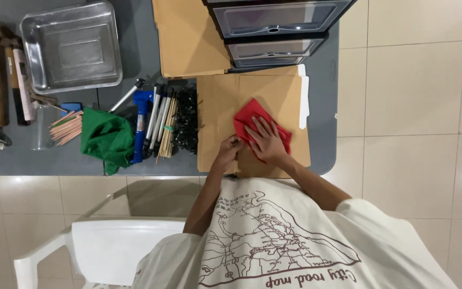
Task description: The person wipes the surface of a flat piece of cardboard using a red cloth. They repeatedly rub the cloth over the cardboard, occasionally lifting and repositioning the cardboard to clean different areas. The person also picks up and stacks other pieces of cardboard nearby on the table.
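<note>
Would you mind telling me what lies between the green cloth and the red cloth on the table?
In the head view, between the green cloth and red cloth: a blue tool, pens, black clips.

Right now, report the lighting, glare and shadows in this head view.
Head view: even overhead light and sharp focus; soft glare patches on the floor tiles and a sheen on the metal tray; a faint shadow falls left of the white plastic chair; the right hand on the red cloth shows no motion blur.
</note>
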